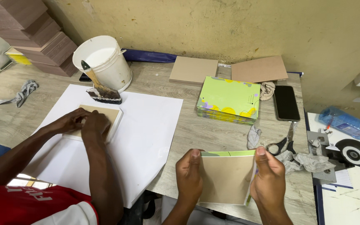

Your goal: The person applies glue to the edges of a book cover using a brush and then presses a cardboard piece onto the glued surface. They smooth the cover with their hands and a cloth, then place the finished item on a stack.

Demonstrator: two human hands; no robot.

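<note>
Presently on the grey wood-grain table, near edge, centre-right: a tan square board wrapped in a green-edged printed cover, held tilted up off the tabletop between both of the wearer's hands. Left hand: fingers closed round the board's left edge, thumb pressed on the folded green strip at its top. Right hand: closed on the right edge likewise, thumb at the top right corner.

Far of the board, mid-table: a stack of green and yellow printed covers, lying flat. Right of the stack: a black phone, face up. Between phone and right hand: black-handled scissors amid crumpled grey rags. Far edge by the wall: two flat brown cardboard sheets, side by side.

Left half: a large white paper sheet, on which a co-worker's two hands press down on another tan board. Far of that: a white plastic bucket with a glue-caked brush leaning against its front. Far left corner: stacked brown boards. Left edge: a grey cloth. Far right, off the table: a blue plastic bottle lying on its side
</note>
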